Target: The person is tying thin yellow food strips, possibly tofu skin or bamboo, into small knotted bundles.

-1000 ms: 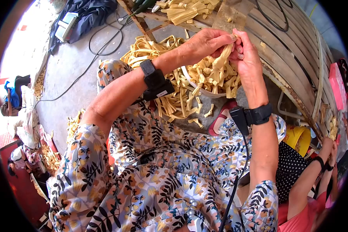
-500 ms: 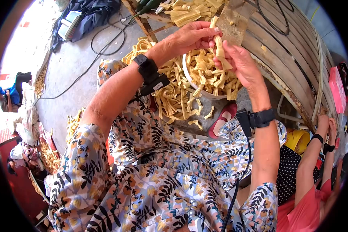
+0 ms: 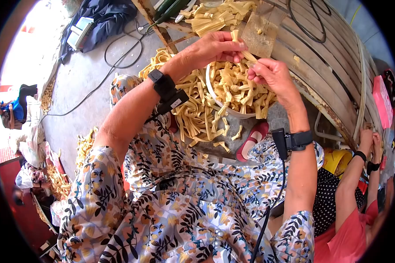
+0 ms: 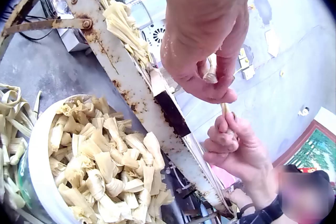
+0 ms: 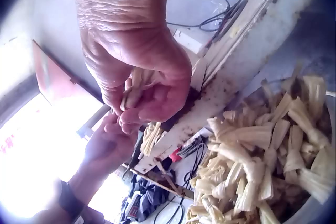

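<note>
Both hands meet over a white bucket (image 3: 211,90) heaped with knotted yellow tofu skin strips (image 3: 232,83). My left hand (image 3: 219,46) pinches one end of a yellow tofu skin strip (image 3: 249,56), whose tip sticks up past the thumb. The other end is in the fingertips of my right hand (image 3: 272,75), lower and to the right. A short stretch of the strip shows between them. In the left wrist view, the right hand (image 4: 236,145) sits just below the left one, fingers curled. The right wrist view shows part of the strip (image 5: 135,85) inside the right hand's curled fingers.
Long loose strips (image 3: 195,118) lie beside the bucket, with a few knots on the floor. A slatted wooden table (image 3: 311,65) with a rusty metal edge bears flat strips (image 3: 219,17) and a small board (image 3: 259,35). Another person's arms (image 3: 351,175) are at right.
The hands were close together at the table edge, then drew apart with the strip stretched between them. Both have shifted left, and the strip now slants down to the right.
</note>
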{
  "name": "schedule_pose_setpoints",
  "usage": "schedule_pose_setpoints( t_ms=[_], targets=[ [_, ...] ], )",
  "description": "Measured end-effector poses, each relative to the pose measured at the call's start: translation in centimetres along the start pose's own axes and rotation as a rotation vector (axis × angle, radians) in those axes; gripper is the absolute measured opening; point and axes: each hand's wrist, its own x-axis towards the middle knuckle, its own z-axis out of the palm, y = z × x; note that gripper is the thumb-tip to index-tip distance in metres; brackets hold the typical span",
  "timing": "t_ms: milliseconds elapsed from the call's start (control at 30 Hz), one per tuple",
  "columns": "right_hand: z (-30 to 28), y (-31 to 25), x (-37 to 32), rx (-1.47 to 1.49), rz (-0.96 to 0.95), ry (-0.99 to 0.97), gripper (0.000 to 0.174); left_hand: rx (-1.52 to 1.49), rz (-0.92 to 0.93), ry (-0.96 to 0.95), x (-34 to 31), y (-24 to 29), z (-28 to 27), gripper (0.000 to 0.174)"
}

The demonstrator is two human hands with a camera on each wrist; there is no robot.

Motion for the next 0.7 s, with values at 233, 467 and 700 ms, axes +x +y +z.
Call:
schedule_pose_setpoints(
  t_ms=[233,467,700],
  targets=[
    [-1.8,-0.5,-0.2,0.068,-0.048,0.093,0.02,-0.08,-0.084,-0.103,0.2,0.3,1.5,0.005],
    [-1.6,-0.1,0.2,0.152,-0.201,0.186,0.015,-0.058,-0.051,0.017,0.5,0.7,1.7,0.006],
    [-1.7,0.1,0.4,0.162,-0.201,0.227,0.013,-0.011,-0.05,0.043,0.6,1.2,1.3,0.009]
  ],
)
